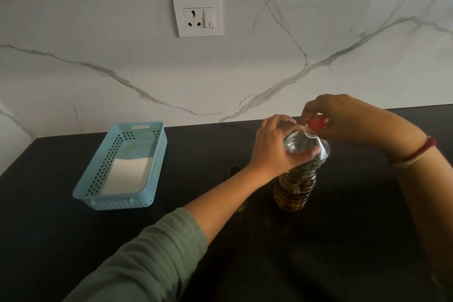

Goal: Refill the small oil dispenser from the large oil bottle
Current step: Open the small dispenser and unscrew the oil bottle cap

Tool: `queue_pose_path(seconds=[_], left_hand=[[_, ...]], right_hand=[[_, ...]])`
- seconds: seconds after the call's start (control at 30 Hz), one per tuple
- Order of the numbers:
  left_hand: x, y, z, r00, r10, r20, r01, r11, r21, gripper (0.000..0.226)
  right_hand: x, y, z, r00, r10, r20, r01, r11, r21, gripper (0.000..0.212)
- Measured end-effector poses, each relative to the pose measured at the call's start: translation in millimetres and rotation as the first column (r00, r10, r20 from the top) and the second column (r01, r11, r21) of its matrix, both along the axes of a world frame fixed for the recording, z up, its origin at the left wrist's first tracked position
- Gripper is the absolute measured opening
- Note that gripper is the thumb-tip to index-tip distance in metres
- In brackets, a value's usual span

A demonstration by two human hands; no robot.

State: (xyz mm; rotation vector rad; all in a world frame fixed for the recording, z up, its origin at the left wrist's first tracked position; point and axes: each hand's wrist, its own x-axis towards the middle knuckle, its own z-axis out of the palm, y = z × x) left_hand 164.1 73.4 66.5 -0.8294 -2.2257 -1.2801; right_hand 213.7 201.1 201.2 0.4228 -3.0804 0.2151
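The large clear oil bottle [297, 184] stands upright on the black counter [343, 240], about half full of amber oil. My left hand [274, 147] grips its shoulder, thumb across the front. My right hand [343, 117] pinches the red cap [316, 124] on the bottle's neck from above. A small dark glass item [236, 174] that may be the oil dispenser shows dimly behind my left forearm, mostly hidden.
A light blue perforated plastic basket [157, 144] with a white sheet lying in it sits on the counter at the left. The marble wall behind carries a white socket and switch plate [197, 16].
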Motion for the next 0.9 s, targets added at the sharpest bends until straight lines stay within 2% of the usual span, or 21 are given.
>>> queue_pose_path(seconds=[0.1, 0.17, 0.23, 0.33, 0.43, 0.53, 0.63, 0.9], left_hand=[[0, -1, 1, 1.0, -0.012, 0.009, 0.012, 1.0, 0.001, 0.045], [-1, -1, 2, 1.0, -0.019, 0.008, 0.019, 1.0, 0.001, 0.046], [0, -1, 2, 1.0, -0.024, 0.012, 0.024, 1.0, 0.0, 0.046], [4, -1, 3, 1.0, -0.029, 0.002, 0.029, 0.999, 0.015, 0.051], [6, -1, 4, 0.999, -0.04, 0.003, 0.04, 0.999, 0.027, 0.052], [6, 0, 3, 0.998, -0.053, 0.032, 0.053, 0.998, 0.019, 0.051], [5, 1, 1, 0.998, -0.057, 0.035, 0.056, 0.998, 0.028, 0.051], [6, 1, 2, 0.999, -0.025, 0.021, 0.025, 1.0, 0.003, 0.051]], right_hand=[[2, 14, 3, 1.0, 0.01, 0.011, -0.008, 0.983, -0.182, 0.022], [5, 30, 2, 0.999, -0.039, -0.03, 0.026, 0.935, -0.353, 0.022], [9, 46, -8, 0.986, -0.138, -0.091, 0.073, 0.856, -0.512, 0.017], [7, 71, -50, 0.939, -0.335, -0.078, 0.182, 0.677, -0.713, 0.017], [5, 88, -110, 0.866, -0.499, 0.014, 0.37, 0.623, -0.689, 0.017], [7, 95, -164, 0.819, -0.569, 0.076, 0.493, 0.628, -0.602, 0.018], [9, 99, -200, 0.795, -0.596, 0.112, 0.535, 0.601, -0.593, 0.02], [10, 104, -244, 0.821, -0.55, 0.153, 0.528, 0.63, -0.569, 0.054]])
